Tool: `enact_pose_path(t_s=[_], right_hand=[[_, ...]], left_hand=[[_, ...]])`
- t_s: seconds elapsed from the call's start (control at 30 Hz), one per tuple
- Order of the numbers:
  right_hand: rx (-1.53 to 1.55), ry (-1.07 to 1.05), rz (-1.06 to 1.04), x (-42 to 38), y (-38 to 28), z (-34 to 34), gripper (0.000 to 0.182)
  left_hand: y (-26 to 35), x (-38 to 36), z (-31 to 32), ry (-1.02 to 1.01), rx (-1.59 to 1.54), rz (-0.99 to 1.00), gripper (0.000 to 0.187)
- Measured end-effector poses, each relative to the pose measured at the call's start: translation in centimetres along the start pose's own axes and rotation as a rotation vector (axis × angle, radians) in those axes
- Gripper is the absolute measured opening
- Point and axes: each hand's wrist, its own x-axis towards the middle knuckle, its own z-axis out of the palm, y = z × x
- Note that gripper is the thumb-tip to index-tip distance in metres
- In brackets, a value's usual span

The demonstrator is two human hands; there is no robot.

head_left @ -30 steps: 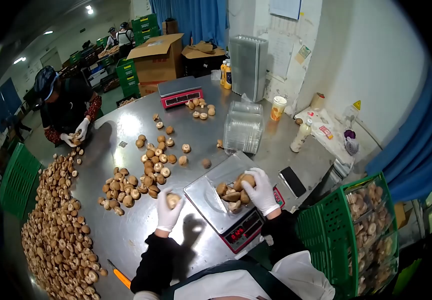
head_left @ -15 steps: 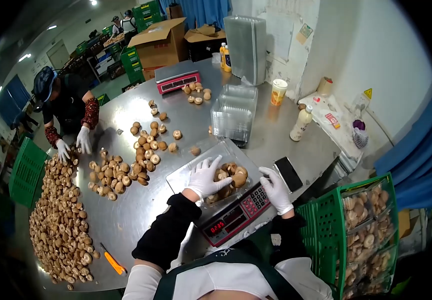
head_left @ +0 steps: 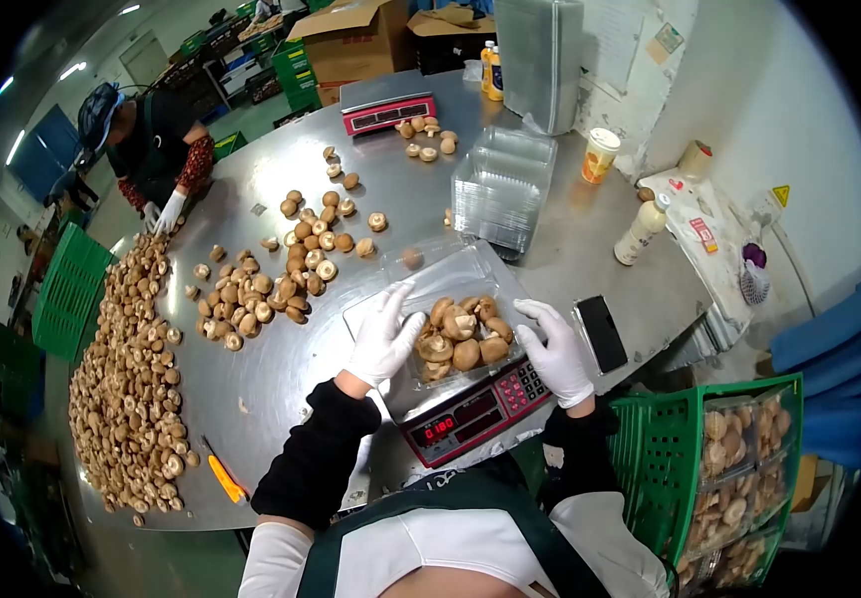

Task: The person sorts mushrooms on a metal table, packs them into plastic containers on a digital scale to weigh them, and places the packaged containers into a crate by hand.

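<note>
A clear plastic box (head_left: 490, 289) with several brown mushrooms (head_left: 463, 334) in it rests on a red scale (head_left: 470, 416), whose red display is lit. My left hand (head_left: 383, 336), in a white glove, is at the left side of the box, fingers apart and nothing held. On the right side of the box is my right hand (head_left: 557, 351), gloved too, with its fingers spread and nothing in it. The lid part of the box stands raised behind the mushrooms.
Mushrooms (head_left: 131, 389) are heaped at the left. A co-worker (head_left: 156, 149) stands there. An orange knife (head_left: 226, 479), phone (head_left: 600, 334), stacked clear boxes (head_left: 505, 189), second scale (head_left: 385, 103), bottle (head_left: 642, 231) and cup (head_left: 600, 156) lie around. A green crate (head_left: 694, 448) holds packed boxes.
My left hand has drawn back from over the mushrooms to the box's left side. The display reads differently. The whole view has shifted, and the co-worker's hands have come together.
</note>
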Motion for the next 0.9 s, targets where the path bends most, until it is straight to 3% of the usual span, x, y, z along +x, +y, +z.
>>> enact_pose_path(t_s=[0.17, 0.23, 0.37, 0.43, 0.5, 0.53, 0.6, 0.63, 0.67, 0.7, 0.73, 0.77, 0.83, 0.9], right_hand=[[-0.12, -0.131, -0.222, 2.0, -1.0, 3.8, 0.037], [-0.342, -0.122, -0.333, 2.3, -1.3, 5.1, 0.042], [-0.239, -0.182, -0.173, 2.4, 0.0, 5.8, 0.039], [-0.153, -0.069, -0.127, 2.5, -0.3, 5.3, 0.035], [-0.008, -0.001, -0.11, 2.7, -2.2, 4.7, 0.033], [0.111, -0.097, -0.115, 2.6, -3.6, 4.4, 0.034], [0.326, -0.392, -0.031, 2.3, -5.3, 4.1, 0.042], [0.298, -0.335, -0.184, 1.9, -5.8, 4.4, 0.048], [0.288, -0.302, -0.205, 1.9, -6.1, 4.0, 0.049], [0.277, -0.267, -0.229, 2.0, -6.4, 3.6, 0.051], [0.281, -0.244, -0.101, 1.9, -6.1, 2.9, 0.048], [0.263, -0.161, -0.088, 1.8, -5.5, 2.4, 0.043], [0.368, -0.066, 0.055, 0.8, -2.8, 1.8, 0.038], [0.304, -0.077, 0.172, 0.2, -2.7, -0.4, 0.034]], left_hand=[[0.1, -0.8, 3.2, -0.114, 0.249, 0.043, 0.055], [-0.5, -1.5, 4.4, -0.141, 0.4, 0.091, 0.057], [-0.4, -1.3, 3.4, -0.094, 0.242, 0.041, 0.056], [-0.3, -1.6, 3.1, -0.077, 0.165, 0.037, 0.057], [2.4, -1.9, 1.7, 0.062, 0.078, 0.06, 0.064], [3.5, -1.9, 1.2, 0.048, -0.087, 0.062, 0.071], [4.2, -2.6, 1.3, 0.062, -0.174, 0.149, 0.063], [3.8, -3.2, 1.4, 0.056, -0.21, 0.178, 0.059], [4.3, -3.2, 0.8, 0.133, -0.315, 0.163, 0.048], [4.0, -3.4, -0.1, 0.238, -0.149, 0.167, 0.04], [1.5, -4.4, 0.0, 0.348, -0.149, 0.094, 0.038], [1.0, -5.0, -0.7, 0.444, -0.291, -0.12, 0.037], [-6.0, -6.4, -1.7, 0.617, -0.354, -0.252, 0.035], [-10.5, -8.6, -3.1, 0.639, -0.542, -0.595, 0.036]])
